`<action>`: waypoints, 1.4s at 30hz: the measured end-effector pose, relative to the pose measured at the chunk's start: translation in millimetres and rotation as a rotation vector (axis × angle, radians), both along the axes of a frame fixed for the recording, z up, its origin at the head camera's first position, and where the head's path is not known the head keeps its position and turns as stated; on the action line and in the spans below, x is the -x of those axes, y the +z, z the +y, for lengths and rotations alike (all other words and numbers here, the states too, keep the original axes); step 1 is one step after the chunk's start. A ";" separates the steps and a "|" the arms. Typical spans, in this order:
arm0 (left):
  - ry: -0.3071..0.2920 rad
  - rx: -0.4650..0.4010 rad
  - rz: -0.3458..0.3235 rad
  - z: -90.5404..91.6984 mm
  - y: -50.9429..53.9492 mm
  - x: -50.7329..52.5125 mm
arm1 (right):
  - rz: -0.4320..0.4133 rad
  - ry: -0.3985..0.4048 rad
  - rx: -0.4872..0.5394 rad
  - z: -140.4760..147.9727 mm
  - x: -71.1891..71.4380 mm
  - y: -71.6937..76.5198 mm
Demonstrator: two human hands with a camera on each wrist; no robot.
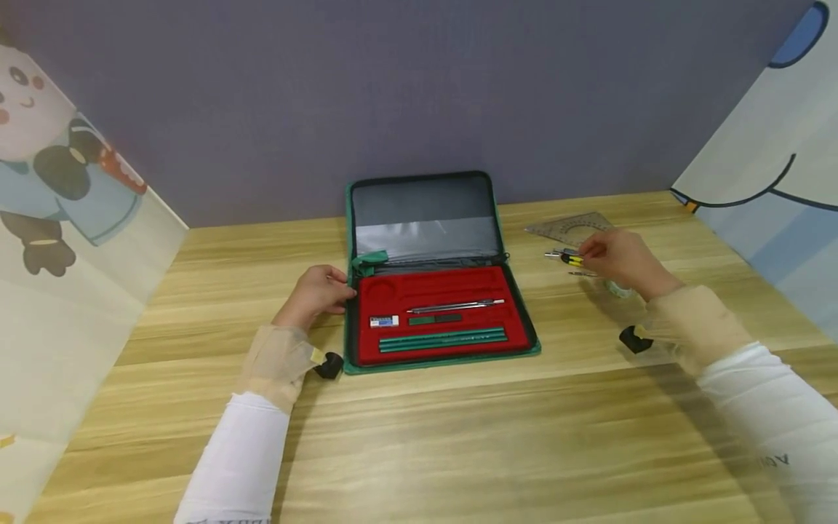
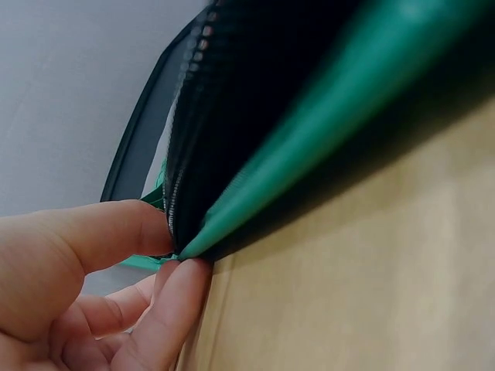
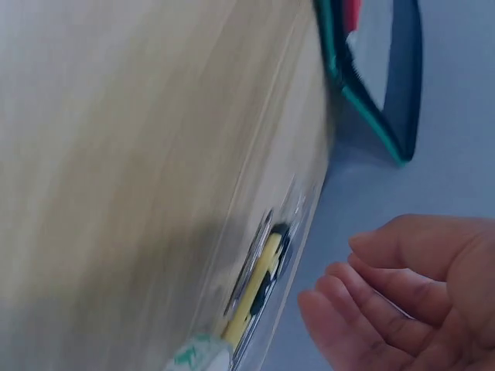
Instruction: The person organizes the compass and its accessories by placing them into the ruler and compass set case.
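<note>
Table [image 1: 458, 437] — left hand [image 1: 319, 292] pinches case [image 1: 425, 204] — right hand [image 1: 618, 256] near yellow tool [image 3: 252, 290].

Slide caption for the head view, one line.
Left hand pinches the edge of an open green case; right hand hovers near a yellow-and-black tool.

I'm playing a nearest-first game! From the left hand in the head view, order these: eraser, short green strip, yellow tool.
1. Eraser: red tray's left side.
2. Short green strip: right of the eraser.
3. Yellow tool: by the right hand.
</note>
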State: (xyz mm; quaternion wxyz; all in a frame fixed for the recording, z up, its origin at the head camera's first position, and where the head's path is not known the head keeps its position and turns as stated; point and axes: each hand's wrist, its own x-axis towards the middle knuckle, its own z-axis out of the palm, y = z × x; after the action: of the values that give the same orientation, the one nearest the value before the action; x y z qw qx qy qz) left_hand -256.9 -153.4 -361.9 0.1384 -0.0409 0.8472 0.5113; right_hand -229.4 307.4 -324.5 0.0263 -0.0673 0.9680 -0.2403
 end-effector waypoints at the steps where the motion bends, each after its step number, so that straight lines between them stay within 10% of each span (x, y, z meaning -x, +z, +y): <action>1: 0.000 0.000 0.002 0.1 0.2 0.3 | 0.016 0.007 -0.031 1.4 2.1 0.3; 18: -0.004 -0.026 0.019 0.3 1.2 0.1 | 0.067 0.101 -0.299 17.7 36.0 -5.9; 42: 0.005 -0.016 0.005 -0.2 1.1 1.1 | 0.050 0.380 -0.350 46.7 58.0 -19.3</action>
State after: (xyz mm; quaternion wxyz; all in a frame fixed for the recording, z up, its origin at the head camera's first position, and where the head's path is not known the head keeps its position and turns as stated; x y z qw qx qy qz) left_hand -258.0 -153.6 -360.8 0.1351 -0.0407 0.8433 0.5186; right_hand -287.4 354.2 -343.9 0.0582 -0.2485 0.9651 -0.0582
